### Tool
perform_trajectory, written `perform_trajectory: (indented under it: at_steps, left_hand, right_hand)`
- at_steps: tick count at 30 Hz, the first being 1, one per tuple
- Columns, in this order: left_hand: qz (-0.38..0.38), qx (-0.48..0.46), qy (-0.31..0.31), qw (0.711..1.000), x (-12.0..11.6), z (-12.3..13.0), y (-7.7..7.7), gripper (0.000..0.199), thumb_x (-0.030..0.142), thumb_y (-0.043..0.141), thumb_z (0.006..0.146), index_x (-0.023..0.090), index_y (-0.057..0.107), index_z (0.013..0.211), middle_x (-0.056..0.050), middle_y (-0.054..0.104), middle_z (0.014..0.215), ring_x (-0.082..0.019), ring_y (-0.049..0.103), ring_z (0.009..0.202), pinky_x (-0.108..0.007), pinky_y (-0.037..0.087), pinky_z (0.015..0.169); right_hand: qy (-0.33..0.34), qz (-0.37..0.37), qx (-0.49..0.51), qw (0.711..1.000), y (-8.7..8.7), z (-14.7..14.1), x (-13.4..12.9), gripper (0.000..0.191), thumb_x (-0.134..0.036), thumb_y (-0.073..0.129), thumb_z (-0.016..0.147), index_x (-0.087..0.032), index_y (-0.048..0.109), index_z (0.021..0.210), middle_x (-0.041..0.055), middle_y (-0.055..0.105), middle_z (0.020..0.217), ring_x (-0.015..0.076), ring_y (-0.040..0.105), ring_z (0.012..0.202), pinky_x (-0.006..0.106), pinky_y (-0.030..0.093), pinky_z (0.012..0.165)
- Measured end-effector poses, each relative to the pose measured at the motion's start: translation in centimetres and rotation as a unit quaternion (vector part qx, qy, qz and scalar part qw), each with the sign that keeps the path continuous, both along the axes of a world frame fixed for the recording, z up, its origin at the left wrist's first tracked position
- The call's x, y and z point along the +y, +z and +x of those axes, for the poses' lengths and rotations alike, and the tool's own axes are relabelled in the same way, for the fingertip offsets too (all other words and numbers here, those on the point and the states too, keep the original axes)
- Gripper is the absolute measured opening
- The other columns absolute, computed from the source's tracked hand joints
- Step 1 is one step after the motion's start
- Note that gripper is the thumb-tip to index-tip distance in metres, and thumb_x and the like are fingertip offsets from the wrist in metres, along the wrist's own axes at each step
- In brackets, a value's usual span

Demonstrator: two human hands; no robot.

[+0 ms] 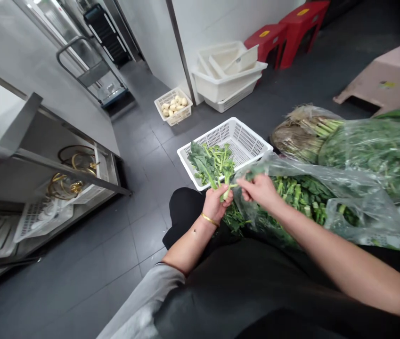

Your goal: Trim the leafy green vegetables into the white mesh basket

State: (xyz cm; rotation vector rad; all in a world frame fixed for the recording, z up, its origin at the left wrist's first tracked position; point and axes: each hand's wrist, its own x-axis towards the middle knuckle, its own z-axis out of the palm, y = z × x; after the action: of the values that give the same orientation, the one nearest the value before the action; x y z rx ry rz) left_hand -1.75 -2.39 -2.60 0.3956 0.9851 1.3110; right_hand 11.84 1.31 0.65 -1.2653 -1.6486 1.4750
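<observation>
My left hand (217, 205), with a gold bangle at the wrist, is closed around the thick pale end of a leafy green vegetable stalk (226, 181). My right hand (260, 190) pinches a leaf (256, 172) by its thin stem, close beside the stalk; the leaf is blurred. Just beyond both hands, a white slotted basket (252, 134) stands on the floor with leafy green stalks (203, 160) in its near left part. Under and to the right of my right hand lies an opened clear plastic bag (348, 181) full of similar green stalks (300, 195).
Spring onions (306, 132) and bagged greens (379, 146) lie at right, near a pink stool (390, 70). Behind stand a small basket (175, 122) of pale vegetables, stacked white tubs (226, 84) and red stools (302, 23). A steel shelf (72, 169) runs along the left.
</observation>
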Motion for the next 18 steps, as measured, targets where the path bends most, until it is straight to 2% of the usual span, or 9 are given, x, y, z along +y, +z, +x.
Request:
perform_trajectory:
  at_steps: [2,4,7,9,11,14,16,18]
  left_hand:
    - [-0.017,0.031,0.046,0.998,0.5,0.2,-0.4,0.035,0.036,0.073,0.063,0.008,0.06,0.079,0.001,0.052,0.051,-0.004,0.039,0.039,-0.018,0.018,0.036]
    - [-0.02,0.083,0.068,0.994,0.6,0.3,-0.9,0.036,0.036,0.075,0.062,0.008,0.06,0.081,0.002,0.054,0.053,-0.004,0.041,0.04,-0.018,0.021,0.037]
    - [0.0,0.149,0.056,0.987,0.0,0.8,-1.3,0.037,0.034,0.08,0.056,0.011,0.059,0.076,0.004,0.052,0.052,-0.004,0.041,0.04,-0.018,0.024,0.037]
    - [0.003,0.152,0.04,0.988,-0.4,1.2,-1.2,0.039,0.035,0.081,0.054,0.012,0.057,0.075,0.005,0.051,0.051,-0.004,0.04,0.039,-0.018,0.023,0.036]
    - [-0.006,0.119,0.029,0.992,-0.4,1.2,-1.0,0.042,0.039,0.08,0.056,0.012,0.055,0.075,0.004,0.051,0.053,-0.003,0.039,0.039,-0.017,0.02,0.035]
    - [-0.031,0.03,0.015,0.999,-0.1,0.2,-0.4,0.043,0.045,0.076,0.063,0.01,0.056,0.079,0.003,0.05,0.056,-0.001,0.034,0.038,-0.015,0.015,0.032]
    - [-0.043,-0.023,-0.009,0.999,0.0,-0.8,0.0,0.04,0.043,0.072,0.068,0.009,0.057,0.083,0.003,0.049,0.056,0.0,0.031,0.037,-0.014,0.013,0.031]
    - [-0.053,-0.075,-0.06,0.994,-0.3,-1.6,0.1,0.034,0.04,0.067,0.075,0.01,0.057,0.085,0.004,0.045,0.054,0.0,0.027,0.035,-0.014,0.011,0.03]
  right_hand:
    - [0.029,0.053,-0.032,0.998,-0.1,0.1,-1.5,0.033,-0.047,0.057,0.078,-0.023,0.05,0.057,-0.0039,0.051,0.039,0.014,0.051,0.039,0.029,0.045,0.053]
    - [0.058,0.064,-0.048,0.995,-0.8,0.3,-2.0,0.034,-0.047,0.054,0.08,-0.023,0.052,0.056,-0.0031,0.055,0.042,0.0149,0.054,0.042,0.03,0.047,0.057]
    - [0.045,0.036,-0.106,0.993,-1.9,0.4,-0.1,0.047,-0.05,0.054,0.08,-0.022,0.05,0.043,0.0005,0.053,0.037,0.0153,0.053,0.037,0.029,0.045,0.05]
    - [0.035,0.026,-0.106,0.993,-2.2,0.3,1.3,0.046,-0.05,0.058,0.078,-0.021,0.051,0.042,0.0011,0.052,0.035,0.0152,0.051,0.035,0.029,0.043,0.044]
    - [0.03,0.013,-0.032,0.999,-2.4,-0.1,1.5,0.039,-0.049,0.06,0.077,-0.021,0.054,0.051,0.0003,0.055,0.039,0.0151,0.053,0.036,0.027,0.044,0.042]
    - [0.037,-0.013,0.089,0.995,-2.9,-0.6,-0.7,0.027,-0.045,0.062,0.076,-0.022,0.056,0.065,-0.0012,0.062,0.054,0.0148,0.059,0.045,0.027,0.049,0.045]
    - [0.05,-0.057,0.118,0.99,-3.6,-0.5,-2.2,0.027,-0.047,0.064,0.074,-0.022,0.055,0.068,-0.002,0.061,0.058,0.0144,0.059,0.046,0.026,0.05,0.044]
    - [0.043,-0.107,0.152,0.982,-4.1,0.0,-2.2,0.031,-0.052,0.064,0.073,-0.022,0.056,0.074,-0.0019,0.062,0.062,0.0143,0.059,0.046,0.026,0.049,0.041]
